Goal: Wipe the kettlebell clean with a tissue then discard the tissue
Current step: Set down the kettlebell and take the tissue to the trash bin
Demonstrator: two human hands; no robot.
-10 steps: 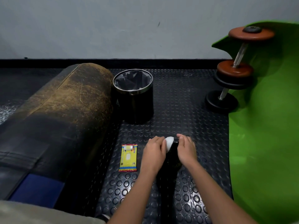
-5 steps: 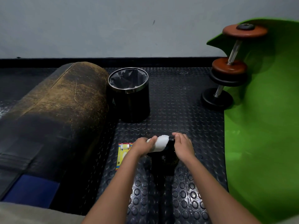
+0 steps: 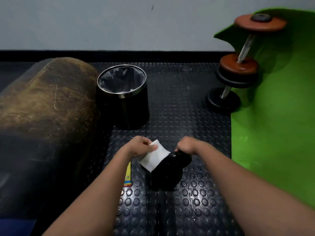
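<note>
A small black kettlebell (image 3: 167, 172) stands on the studded black floor mat in front of me. My left hand (image 3: 139, 146) pinches a white tissue (image 3: 154, 156) between thumb and fingers, and the tissue lies against the kettlebell's upper left side. My right hand (image 3: 188, 146) grips the top of the kettlebell, fingers curled over its handle. A black waste bin (image 3: 123, 97) with a steel rim and a grey liner stands open farther back, to the left.
A yellow tissue packet (image 3: 128, 174) lies on the mat, partly under my left forearm. A worn brown and black punching bag (image 3: 44, 113) lies at the left. A green mat (image 3: 276, 120) covers the right side, with a dumbbell (image 3: 238, 65) leaning at its edge.
The tissue has come down from the top of the kettlebell to its left side and now hangs unfolded. My right hand has closed over the handle.
</note>
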